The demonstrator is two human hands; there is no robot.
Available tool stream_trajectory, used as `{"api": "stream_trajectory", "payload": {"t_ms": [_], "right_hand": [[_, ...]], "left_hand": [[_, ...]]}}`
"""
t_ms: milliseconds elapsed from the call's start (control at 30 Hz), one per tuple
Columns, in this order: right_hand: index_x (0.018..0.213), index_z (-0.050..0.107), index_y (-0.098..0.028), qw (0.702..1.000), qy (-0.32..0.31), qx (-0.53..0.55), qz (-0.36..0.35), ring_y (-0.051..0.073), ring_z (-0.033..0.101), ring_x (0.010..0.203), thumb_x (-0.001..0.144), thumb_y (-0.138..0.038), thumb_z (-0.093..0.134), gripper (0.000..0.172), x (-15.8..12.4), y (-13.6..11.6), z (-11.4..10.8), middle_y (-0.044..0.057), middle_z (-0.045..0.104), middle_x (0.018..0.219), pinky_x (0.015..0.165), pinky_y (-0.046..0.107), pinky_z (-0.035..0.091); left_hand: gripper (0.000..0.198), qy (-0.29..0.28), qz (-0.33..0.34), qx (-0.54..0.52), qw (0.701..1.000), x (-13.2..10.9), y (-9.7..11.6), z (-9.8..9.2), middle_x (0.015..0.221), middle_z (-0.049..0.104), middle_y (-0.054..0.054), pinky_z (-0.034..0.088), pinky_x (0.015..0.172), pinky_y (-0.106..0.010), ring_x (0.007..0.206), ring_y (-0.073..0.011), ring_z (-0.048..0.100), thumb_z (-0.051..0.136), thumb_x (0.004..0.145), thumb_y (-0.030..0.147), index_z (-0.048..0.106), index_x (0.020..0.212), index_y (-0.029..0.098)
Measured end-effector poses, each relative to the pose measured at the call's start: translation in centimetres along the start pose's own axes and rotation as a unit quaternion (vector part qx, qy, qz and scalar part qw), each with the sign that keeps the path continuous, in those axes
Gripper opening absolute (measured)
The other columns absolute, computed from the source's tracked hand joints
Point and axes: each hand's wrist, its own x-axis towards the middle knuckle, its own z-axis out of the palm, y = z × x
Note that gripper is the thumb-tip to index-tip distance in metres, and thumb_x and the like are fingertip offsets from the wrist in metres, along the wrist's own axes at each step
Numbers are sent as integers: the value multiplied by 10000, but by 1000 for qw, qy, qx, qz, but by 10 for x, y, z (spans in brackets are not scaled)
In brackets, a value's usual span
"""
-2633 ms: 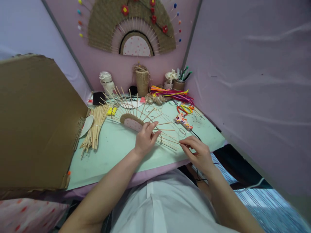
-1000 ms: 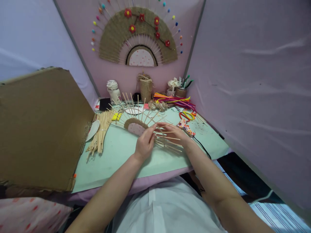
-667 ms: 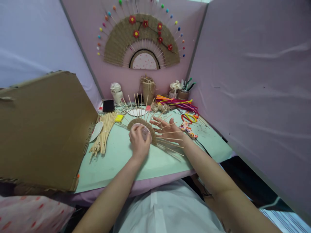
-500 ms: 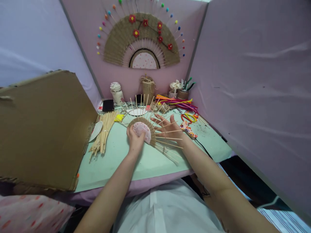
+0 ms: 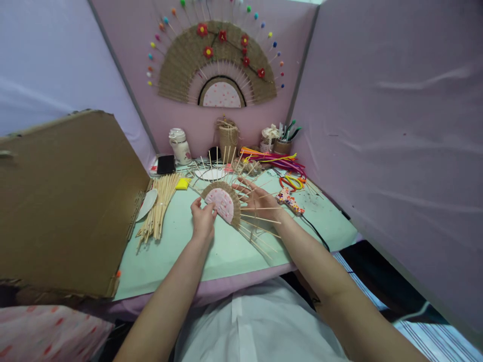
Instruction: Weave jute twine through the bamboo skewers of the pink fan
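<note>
A half-made fan (image 5: 224, 201) has a pink dotted half-disc, a twine rim and wooden skewers spreading outward. It is tilted up off the green table (image 5: 188, 251). My left hand (image 5: 202, 218) pinches the lower left edge of the disc. My right hand (image 5: 260, 201) lies behind the skewers with fingers spread, propping them from the back. A finished fan (image 5: 219, 60) with red flowers and coloured beads hangs on the pink back wall.
A loose bundle of skewers (image 5: 158, 203) lies left of the fan, beside a big cardboard sheet (image 5: 64, 201). At the back stand a white jar (image 5: 179, 146), a twine-wrapped pot (image 5: 226, 136) and a pen cup (image 5: 281, 143). Pipe cleaners (image 5: 271, 156), scissors (image 5: 290, 182) and a patterned glue gun (image 5: 289, 201) lie right.
The fan lay flat with both hands working at its skewers. It has since been lifted and tilted up; my left hand moved to the disc's edge, my right hand slid behind the skewers and spread.
</note>
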Motion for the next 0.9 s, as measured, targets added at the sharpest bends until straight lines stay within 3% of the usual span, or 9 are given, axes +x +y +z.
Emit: {"api": "stream_trajectory", "payload": {"t_ms": [100, 200, 333, 467, 600, 800, 900], "right_hand": [[1192, 516, -316, 1000, 23, -8, -14, 191, 572, 1043, 796, -337, 517, 396, -2, -1, -1, 9, 550, 1283, 784, 391, 528], [1143, 547, -288, 998, 58, -13, -38, 221, 567, 1067, 773, -405, 520, 389, -5, -6, -4, 21, 565, 1271, 803, 413, 521], [1112, 556, -253, 991, 85, 6, -102, 249, 568, 1062, 783, -502, 462, 423, -9, -12, -7, 49, 581, 1239, 815, 445, 503], [1098, 563, -259, 989, 91, -2, -118, 242, 578, 1033, 823, -529, 397, 419, -10, -11, -6, 50, 582, 1224, 834, 459, 484], [1071, 575, -278, 989, 103, -36, -100, 256, 579, 1035, 812, -604, 426, 442, -9, -9, -4, 61, 605, 1177, 821, 470, 488], [1056, 566, -265, 991, 106, -23, -77, 236, 591, 999, 791, -609, 514, 437, -26, -13, -4, 69, 623, 1113, 759, 404, 512], [1074, 565, -251, 990, 110, -71, -52, 200, 621, 861, 795, -574, 542, 428, -46, -12, -1, 78, 614, 1098, 680, 342, 505]], "left_hand": [[489, 15, -50, -52, 997, -2, 6, 1, 1165, 466, -41, 518, 762, -298, 993, -134, 534, 652, 671, 75, 436, 1061, 275], [416, -32, -101, -131, 986, 0, 8, 1, 862, 577, -5, 506, 676, -214, 764, -93, 585, 615, 680, 25, 469, 1013, 228], [151, -156, -221, -164, 949, -4, 9, 2, 698, 617, -30, 509, 609, -213, 640, -107, 602, 605, 718, 55, 557, 833, 140], [176, -285, -296, -144, 900, -19, 11, 2, 804, 685, -62, 560, 680, -348, 702, -166, 650, 616, 743, 87, 599, 905, 153], [227, -332, -302, -105, 887, -29, 12, 0, 876, 703, -102, 575, 693, -352, 751, -193, 668, 629, 738, 86, 618, 961, 128], [165, -286, -197, -149, 926, -21, 24, -4, 774, 699, -26, 583, 670, -329, 677, -148, 657, 638, 724, 58, 619, 861, 149], [164, -275, -173, -170, 930, -16, 30, -6, 747, 694, -15, 581, 692, -353, 667, -143, 654, 635, 724, 58, 617, 854, 157]]}}
